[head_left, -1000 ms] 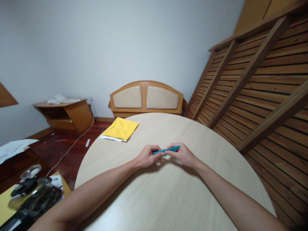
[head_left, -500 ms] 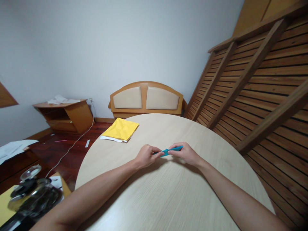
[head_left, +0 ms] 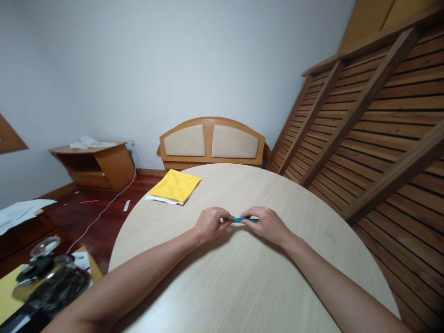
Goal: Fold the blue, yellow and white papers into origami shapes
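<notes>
Over the round, pale wooden surface (head_left: pixel 243 277), the left hand (head_left: pixel 210 224) and right hand (head_left: pixel 267 225) meet, each pinching one end of a thin blue folded paper piece (head_left: pixel 242 219) held edge-on between them. A yellow paper sheet (head_left: pixel 175 186) lies on white paper near the far left rim, well apart from both hands.

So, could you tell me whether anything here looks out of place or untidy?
On the table nothing stands out: both hands pinch a blue folded paper. On the floor, though, paper scraps and a loose white cable lie scattered.
</notes>
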Available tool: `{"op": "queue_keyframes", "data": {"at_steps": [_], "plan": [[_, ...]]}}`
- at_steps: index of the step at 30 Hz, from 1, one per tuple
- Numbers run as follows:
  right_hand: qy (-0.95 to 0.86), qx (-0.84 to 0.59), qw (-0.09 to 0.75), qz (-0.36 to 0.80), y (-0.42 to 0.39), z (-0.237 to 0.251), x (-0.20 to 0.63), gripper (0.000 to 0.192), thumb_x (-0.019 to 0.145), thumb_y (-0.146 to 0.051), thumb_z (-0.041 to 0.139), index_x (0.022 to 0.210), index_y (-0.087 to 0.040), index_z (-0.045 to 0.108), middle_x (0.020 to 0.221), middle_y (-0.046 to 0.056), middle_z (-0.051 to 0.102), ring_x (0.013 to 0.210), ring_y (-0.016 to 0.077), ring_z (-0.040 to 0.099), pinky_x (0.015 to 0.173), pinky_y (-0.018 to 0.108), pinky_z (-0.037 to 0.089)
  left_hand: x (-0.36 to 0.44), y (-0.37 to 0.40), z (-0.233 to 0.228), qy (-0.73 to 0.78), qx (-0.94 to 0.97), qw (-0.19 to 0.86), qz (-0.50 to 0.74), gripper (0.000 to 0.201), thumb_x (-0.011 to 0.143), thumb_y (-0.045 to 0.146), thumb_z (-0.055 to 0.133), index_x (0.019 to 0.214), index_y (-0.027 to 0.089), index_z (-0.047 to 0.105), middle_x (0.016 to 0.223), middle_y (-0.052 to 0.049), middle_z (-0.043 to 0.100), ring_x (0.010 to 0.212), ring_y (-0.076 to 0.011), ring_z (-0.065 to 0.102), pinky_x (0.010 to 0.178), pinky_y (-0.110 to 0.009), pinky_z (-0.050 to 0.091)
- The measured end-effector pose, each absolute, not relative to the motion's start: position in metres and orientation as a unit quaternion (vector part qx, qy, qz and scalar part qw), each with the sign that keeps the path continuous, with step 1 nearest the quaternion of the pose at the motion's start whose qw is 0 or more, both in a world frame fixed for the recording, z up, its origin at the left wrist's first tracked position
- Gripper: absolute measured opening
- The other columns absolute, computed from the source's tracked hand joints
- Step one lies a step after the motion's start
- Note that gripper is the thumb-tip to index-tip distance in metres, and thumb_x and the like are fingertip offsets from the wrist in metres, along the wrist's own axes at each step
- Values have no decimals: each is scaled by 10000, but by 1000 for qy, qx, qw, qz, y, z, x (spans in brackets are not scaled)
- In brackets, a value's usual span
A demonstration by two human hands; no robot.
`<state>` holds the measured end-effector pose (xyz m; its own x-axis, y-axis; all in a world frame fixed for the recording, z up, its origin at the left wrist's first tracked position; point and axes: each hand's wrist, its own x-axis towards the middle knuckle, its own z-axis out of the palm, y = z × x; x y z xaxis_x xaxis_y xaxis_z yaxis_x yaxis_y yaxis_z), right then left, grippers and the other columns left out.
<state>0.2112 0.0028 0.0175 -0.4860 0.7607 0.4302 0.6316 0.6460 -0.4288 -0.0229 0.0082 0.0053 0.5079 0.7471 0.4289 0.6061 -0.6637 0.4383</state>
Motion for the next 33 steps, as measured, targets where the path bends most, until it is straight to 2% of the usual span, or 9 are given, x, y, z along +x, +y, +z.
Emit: {"op": "queue_keyframes", "data": {"at_steps": [3,5,8,12,18,22,29,33], "plan": [[-862,-392,307,97,0,20,208,124,904,-301,655,920,-252,768,918,24,770,854,201,686,789,310,461,-21,8,4,388,850,155,321,184,920,280,618,970,206,778,862,-46,761,691,-145,650,651,-227,442],[-842,-401,337,129,-1,22,207,119,896,-298,663,895,-239,766,899,28,767,836,195,684,773,300,465,-20,8,4,400,827,202,340,206,919,311,613,979,194,771,860,-46,757,675,-140,638,628,-221,445],[-800,-417,383,200,-1,24,206,140,875,-319,680,849,-208,761,849,38,759,794,192,676,741,291,470,-19,10,5,416,796,249,363,205,889,329,640,893,162,759,783,-40,734,653,-139,615,601,-217,437],[-766,-431,398,263,-3,27,203,189,854,-356,680,826,-187,759,802,39,747,745,187,655,699,286,461,-19,11,6,405,791,267,374,258,899,360,620,808,142,724,759,-40,711,658,-136,600,601,-219,432],[-769,-421,369,309,-4,25,201,241,864,-390,652,881,-176,762,841,46,749,767,192,649,700,288,456,-18,8,6,401,798,266,362,275,906,357,590,774,141,695,744,-41,682,631,-125,570,564,-210,423],[-781,-400,372,302,-5,22,199,256,888,-401,625,892,-179,754,848,38,738,776,186,638,709,283,453,-15,7,4,390,800,265,371,252,906,352,569,803,148,673,762,-41,666,650,-129,564,564,-211,431],[-737,-411,418,337,-2,18,191,291,859,-434,651,900,-164,750,838,53,738,738,184,627,662,285,457,-9,7,5,375,755,352,407,212,882,339,603,833,141,663,789,-64,679,704,-144,586,638,-246,444],[-720,-406,428,367,-1,15,188,315,836,-447,677,921,-155,759,867,69,751,745,188,642,676,295,478,-9,5,7,384,754,345,407,234,898,354,591,826,140,654,797,-71,671,705,-148,579,622,-248,431]]}}
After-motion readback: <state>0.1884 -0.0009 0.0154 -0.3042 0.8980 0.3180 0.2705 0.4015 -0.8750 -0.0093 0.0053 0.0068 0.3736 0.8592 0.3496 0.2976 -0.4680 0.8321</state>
